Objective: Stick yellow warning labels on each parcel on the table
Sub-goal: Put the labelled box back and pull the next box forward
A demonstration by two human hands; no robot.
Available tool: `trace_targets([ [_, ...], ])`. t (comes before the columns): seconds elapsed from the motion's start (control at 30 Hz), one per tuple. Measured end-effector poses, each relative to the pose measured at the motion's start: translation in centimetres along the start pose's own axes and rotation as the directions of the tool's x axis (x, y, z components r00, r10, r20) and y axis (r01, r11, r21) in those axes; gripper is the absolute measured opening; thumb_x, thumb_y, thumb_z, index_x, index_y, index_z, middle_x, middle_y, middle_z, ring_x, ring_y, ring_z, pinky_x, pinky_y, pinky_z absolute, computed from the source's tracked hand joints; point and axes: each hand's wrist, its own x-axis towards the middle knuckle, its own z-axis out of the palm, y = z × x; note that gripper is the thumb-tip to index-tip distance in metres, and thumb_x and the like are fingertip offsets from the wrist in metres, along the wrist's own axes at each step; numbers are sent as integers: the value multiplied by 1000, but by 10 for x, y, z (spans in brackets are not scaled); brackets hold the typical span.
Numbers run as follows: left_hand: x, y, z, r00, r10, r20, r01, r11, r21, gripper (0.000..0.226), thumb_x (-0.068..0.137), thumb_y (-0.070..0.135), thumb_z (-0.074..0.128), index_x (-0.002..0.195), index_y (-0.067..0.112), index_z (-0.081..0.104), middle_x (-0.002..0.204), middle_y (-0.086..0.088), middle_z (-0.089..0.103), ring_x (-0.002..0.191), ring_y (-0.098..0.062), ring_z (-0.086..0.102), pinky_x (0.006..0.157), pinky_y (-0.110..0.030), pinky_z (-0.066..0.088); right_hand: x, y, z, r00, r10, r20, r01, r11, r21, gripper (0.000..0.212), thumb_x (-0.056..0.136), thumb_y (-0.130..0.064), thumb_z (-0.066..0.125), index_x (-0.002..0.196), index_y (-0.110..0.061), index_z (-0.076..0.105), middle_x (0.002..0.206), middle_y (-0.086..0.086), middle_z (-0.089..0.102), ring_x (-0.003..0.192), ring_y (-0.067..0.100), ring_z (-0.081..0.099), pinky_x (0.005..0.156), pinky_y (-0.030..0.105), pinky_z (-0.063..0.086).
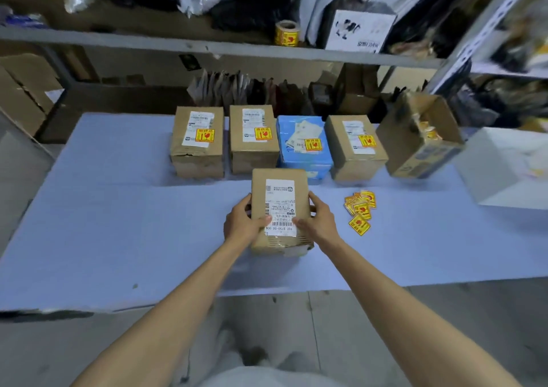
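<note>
Left hand (241,223), right hand (318,220) grip brown cardboard parcel (258,185); white barcode label (280,203) atop.

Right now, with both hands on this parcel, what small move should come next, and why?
Probably let the right hand go and pick one from the loose yellow warning labels just to its right. The held parcel shows only a white shipping label, while the four parcels behind it already carry yellow ones.

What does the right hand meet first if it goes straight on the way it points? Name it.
The unlabelled brown parcel, which the right hand grips at its side; beyond it, likely the left hand.
</note>
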Motion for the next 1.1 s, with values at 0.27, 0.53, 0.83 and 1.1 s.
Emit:
trace_targets([
  [0.27, 13, 27, 51, 999, -42, 0, 42, 999, 17, 73, 70, 23, 83, 132, 29, 46, 128, 7, 61, 103, -13, 61, 87, -28, 45, 47, 30, -41, 995, 96, 10, -96, 994, 59, 72, 73, -1, 73, 136, -17, 43, 124, 12, 60, 99, 18, 57, 85, 42, 56],
  [0.53, 10, 57, 109, 986, -145, -81, 145, 989, -1, 74, 68, 18, 83, 131, 33, 49, 121, 5, 64, 93, -10, 58, 81, -25, 44, 71, 65, -94, 996, 13, 84, -19, 997, 76, 65, 77, -11, 76, 134, -16, 45, 118, 5, 61, 96, 15, 57, 79, 37, 56],
  [0.83, 10, 59, 126, 973, -203, -112, 209, 977, 37, 73, 79, 26, 74, 139, 39, 37, 123, -1, 60, 100, -19, 60, 88, -36, 50, 71, 84, -103, 990, -71, 119, 64, 996, 60, 65, 78, -24, 75, 136, -25, 46, 121, 1, 63, 97, 14, 60, 86, 42, 55],
  [1.1, 16, 47, 126, 966, -186, -178, 196, 980, 38, 66, 79, 25, 76, 136, 38, 44, 115, 0, 65, 102, -23, 63, 92, -40, 49, 76, 88, -103, 988, -89, 125, 77, 992, 98, 69, 75, -24, 79, 135, -26, 47, 112, -3, 61, 93, 15, 64, 76, 32, 58],
])
